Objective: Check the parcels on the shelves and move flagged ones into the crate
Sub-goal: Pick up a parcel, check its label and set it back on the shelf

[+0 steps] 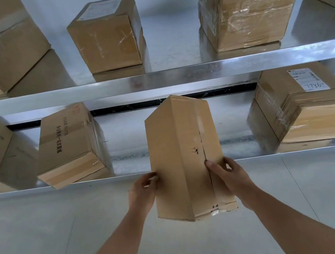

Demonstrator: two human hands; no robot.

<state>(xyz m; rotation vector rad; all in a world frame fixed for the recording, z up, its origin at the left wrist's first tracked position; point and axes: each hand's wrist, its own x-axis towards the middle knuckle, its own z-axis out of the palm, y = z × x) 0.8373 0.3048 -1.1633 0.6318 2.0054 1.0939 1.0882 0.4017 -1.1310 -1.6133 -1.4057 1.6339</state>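
parcel [181, 158]: tan cardboard | shelf [153, 80]: shiny silver | floor [47, 237]: pale grey

You stood in a parcel storeroom or warehouse bay. Bare metal shelving [153, 80] ran left to right in two tiers, loaded with taped cardboard parcels [107, 36], spaced apart. One at far right carried a shipping label [308, 79]. Plain pale floor [47, 237] lay near you.

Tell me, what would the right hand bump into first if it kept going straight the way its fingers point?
The right hand already grips the tall brown cardboard box, so the box comes first. Beyond it lies the shiny metal lower shelf, probably its front edge, though depth is hard to judge.
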